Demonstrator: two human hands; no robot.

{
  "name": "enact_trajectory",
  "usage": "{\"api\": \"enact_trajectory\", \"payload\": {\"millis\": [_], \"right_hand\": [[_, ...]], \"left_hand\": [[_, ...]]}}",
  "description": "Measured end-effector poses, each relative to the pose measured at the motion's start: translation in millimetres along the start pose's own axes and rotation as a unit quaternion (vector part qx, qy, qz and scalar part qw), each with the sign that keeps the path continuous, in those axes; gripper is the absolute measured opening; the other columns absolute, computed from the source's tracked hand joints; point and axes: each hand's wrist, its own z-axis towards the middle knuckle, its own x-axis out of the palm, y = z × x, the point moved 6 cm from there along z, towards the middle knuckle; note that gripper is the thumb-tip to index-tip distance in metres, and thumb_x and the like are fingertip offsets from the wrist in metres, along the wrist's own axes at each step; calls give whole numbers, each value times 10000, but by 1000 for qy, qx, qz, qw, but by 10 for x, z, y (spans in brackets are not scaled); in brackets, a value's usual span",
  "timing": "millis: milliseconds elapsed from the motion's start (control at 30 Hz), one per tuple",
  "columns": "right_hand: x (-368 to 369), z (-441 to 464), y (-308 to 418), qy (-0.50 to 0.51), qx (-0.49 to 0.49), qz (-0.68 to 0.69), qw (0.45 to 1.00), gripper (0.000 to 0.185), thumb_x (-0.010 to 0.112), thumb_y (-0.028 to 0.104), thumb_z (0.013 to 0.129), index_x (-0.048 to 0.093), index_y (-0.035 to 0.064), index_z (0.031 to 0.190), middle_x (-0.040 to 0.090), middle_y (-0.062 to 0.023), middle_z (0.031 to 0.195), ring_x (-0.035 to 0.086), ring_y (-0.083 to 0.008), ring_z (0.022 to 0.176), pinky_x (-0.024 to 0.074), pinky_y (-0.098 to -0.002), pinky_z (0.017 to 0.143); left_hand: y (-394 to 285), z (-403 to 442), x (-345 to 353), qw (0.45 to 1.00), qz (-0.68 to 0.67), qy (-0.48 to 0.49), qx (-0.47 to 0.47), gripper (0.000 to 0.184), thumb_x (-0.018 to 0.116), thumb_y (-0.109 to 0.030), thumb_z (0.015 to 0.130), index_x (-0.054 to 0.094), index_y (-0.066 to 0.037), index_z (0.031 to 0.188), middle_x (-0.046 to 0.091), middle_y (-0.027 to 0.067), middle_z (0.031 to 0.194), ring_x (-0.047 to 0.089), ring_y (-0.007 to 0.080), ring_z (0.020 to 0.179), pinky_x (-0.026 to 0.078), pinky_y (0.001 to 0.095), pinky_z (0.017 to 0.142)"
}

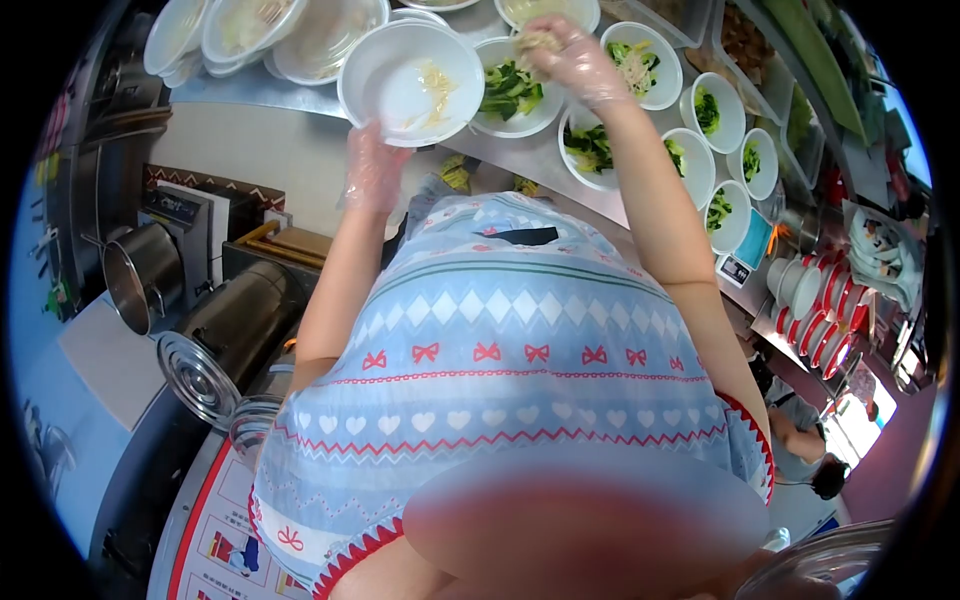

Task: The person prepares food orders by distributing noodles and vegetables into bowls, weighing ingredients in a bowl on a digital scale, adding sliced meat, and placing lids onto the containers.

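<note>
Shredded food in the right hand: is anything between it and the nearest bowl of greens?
Nothing visible stands between the pale shreds in the right hand and the bowl of greens. The white bowl in the left hand appears to one side.

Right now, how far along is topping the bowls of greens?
One bowl of greens looks done, with pale shreds on top. The right hand holds more shreds near another; the left hand holds a white bowl with few shreds in it. Several bowls farther right show only greens, so probably remain; the arm partly hides some.
</note>
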Motion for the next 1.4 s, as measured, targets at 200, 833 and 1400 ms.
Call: {"api": "enact_trajectory", "payload": {"millis": [200,833,1400], "right_hand": [[294,-94,-309,69,60,-237,967,374,561,279,904,584,120,1242,637,-172,1135,608,-299,1029,443,-392,929],[749,63,228,177,-22,-303,936,252,474,179,863,614,11,989,630,-209,995,586,-364,956,487,-439,806],[-979,319,-23,-36,-187,101,976,324,604,402,897,583,82,844,520,29,700,480,-87,642,421,-256,590]], "left_hand": [[-102,-65,-77,1000,-18,-2,9,586,506,-355,906,331,-50,1376,475,114,1342,494,232,1224,422,391,1023],[64,500,1043,933,251,165,198,617,408,-253,896,120,-211,1440,370,176,1326,485,356,1155,515,466,818],[121,667,1952,993,19,112,-23,468,387,-300,945,253,-158,1370,409,128,1349,483,333,1192,457,504,952]]}}
